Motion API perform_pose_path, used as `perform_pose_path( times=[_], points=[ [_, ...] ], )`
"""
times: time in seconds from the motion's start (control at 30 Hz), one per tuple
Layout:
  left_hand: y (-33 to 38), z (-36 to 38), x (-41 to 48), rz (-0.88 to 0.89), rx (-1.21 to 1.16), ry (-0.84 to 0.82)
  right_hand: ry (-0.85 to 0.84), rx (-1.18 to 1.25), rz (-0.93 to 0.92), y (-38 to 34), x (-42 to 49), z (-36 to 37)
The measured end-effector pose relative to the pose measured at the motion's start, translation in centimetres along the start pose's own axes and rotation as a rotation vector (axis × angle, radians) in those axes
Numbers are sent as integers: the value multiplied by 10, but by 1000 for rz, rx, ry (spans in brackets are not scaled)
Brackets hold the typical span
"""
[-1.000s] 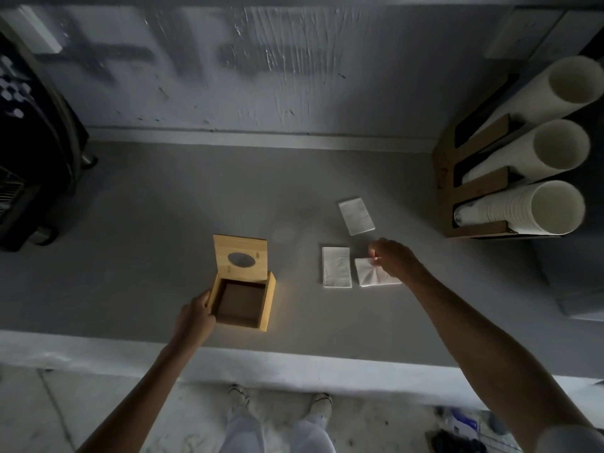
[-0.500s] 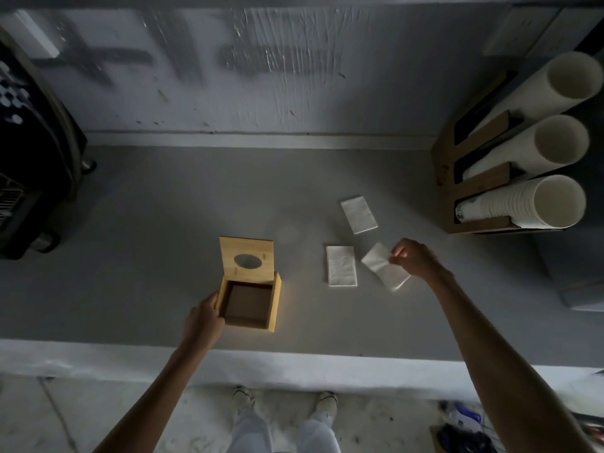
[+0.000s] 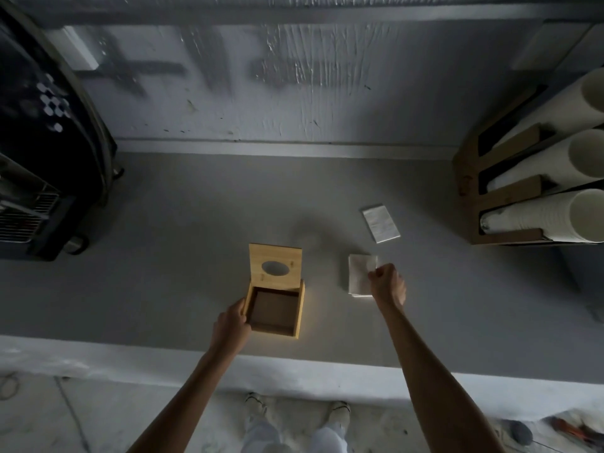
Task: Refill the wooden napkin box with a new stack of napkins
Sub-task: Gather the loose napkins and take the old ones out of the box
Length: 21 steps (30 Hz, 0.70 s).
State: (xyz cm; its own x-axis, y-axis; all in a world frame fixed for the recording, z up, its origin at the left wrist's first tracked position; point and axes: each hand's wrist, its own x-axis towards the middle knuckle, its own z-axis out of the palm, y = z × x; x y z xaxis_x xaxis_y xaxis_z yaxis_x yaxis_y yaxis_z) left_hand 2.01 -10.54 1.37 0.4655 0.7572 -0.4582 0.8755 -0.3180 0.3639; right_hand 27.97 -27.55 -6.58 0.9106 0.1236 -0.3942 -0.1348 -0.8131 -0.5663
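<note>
A: Where's our wooden napkin box?
B: On the grey counter, lid flipped up, inside bare. Our left hand grips its left wall, fingers curled over the rim.
A: Right hand?
B: Closed, pinching a white napkin over the napkin stack right of the box. Blurry, so we can't tell if it's clear of the stack.
A: Others?
B: One loose napkin farther back, near the cup dispenser.

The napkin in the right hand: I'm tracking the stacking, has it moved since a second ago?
Yes. The napkin moved left, from beside the near stack to over it.
</note>
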Motion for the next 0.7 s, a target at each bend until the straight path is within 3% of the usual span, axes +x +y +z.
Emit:
perform_pose_path(
  times=[0.27,0.7],
  points=[
    [-1,-1,0,-10,-31,-27,84,-285,-34,10,4,18],
    [0,-1,-2,7,-36,-10,-22,-107,187,8,22,6]
  ],
)
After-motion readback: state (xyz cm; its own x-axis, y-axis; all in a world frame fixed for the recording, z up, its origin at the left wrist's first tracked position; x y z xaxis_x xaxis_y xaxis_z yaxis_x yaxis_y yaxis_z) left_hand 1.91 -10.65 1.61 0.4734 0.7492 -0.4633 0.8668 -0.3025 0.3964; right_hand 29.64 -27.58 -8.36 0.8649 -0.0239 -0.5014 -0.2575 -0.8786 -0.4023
